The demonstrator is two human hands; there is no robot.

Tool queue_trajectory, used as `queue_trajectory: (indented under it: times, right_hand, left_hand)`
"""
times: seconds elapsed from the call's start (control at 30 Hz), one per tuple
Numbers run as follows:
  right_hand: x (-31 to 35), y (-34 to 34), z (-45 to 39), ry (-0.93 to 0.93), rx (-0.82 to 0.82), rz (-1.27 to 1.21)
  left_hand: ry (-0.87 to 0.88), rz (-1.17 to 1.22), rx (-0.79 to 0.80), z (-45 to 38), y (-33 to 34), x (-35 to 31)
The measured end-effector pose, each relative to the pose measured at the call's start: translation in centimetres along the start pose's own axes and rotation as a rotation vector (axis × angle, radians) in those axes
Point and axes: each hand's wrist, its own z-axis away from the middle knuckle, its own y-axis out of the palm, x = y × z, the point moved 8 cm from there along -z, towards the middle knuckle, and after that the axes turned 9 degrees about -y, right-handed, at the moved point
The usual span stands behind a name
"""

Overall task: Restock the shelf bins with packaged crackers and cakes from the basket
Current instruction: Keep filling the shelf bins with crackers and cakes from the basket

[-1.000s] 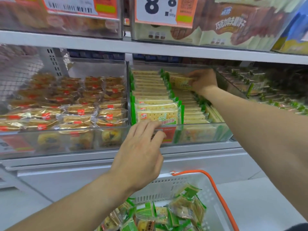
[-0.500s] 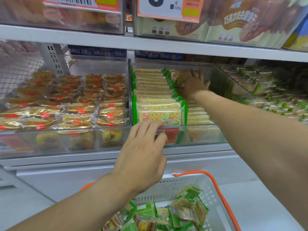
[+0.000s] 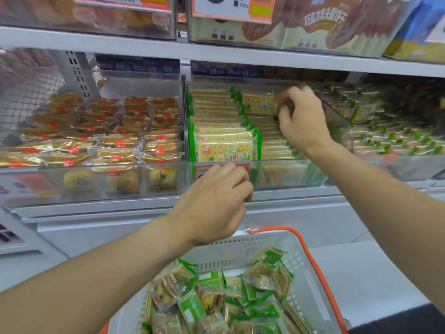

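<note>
The clear middle bin (image 3: 289,173) holds rows of green-edged cracker packs (image 3: 224,147). My right hand (image 3: 302,119) reaches to the bin's back right, and its curled fingers pinch the right end of a cracker pack (image 3: 258,104) standing on the right row. My left hand (image 3: 214,201) is at the bin's front wall by the red price label, fingers loosely bent, holding nothing. Below, the white basket (image 3: 310,280) with an orange handle (image 3: 313,263) contains several green cracker packs (image 3: 212,282) and wrapped cakes (image 3: 261,282).
The left bin (image 3: 96,186) is full of gold-wrapped cakes (image 3: 115,143). A right bin (image 3: 395,138) holds more green packs. The upper shelf board (image 3: 216,53) hangs low over the bins, with boxed biscuits (image 3: 320,25) above. A grey ledge (image 3: 301,213) runs under the bins.
My right hand went from pressing a pack flat at the back to curling its fingers on the pack's right end. My left hand's fingers bent a little more at the bin front.
</note>
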Motion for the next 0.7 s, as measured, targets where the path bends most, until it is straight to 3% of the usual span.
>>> queue_trajectory:
  times: [0.13,0.27,0.37,0.43,0.6,0.7]
  right_hand:
    - [4.2,-2.9,6.0,-0.09,-0.157,-0.141]
    - [6.7,-0.1,13.8,-0.137,0.009,-0.253]
    - [6.7,3.6,20.1,-0.138,0.283,-0.233]
    - [5.1,5.9,24.0,-0.022,0.493,-0.228]
    - [1.7,11.2,35.4,0.169,1.282,-0.037]
    - [1.1,12.5,40.2,0.263,1.548,-0.029]
  left_hand:
    - [-0.062,0.043,0.392,0.5,4.2,-1.0]
    - [-0.179,-0.033,0.794,3.2,8.3,-1.0]
    - [-0.224,-0.072,0.942,5.3,9.8,-0.4]
    - [-0.251,-0.075,0.98,6.0,10.0,-0.3]
    - [-0.275,-0.078,1.011,6.8,9.9,-0.9]
    - [-0.253,-0.091,1.047,7.4,10.2,-1.6]
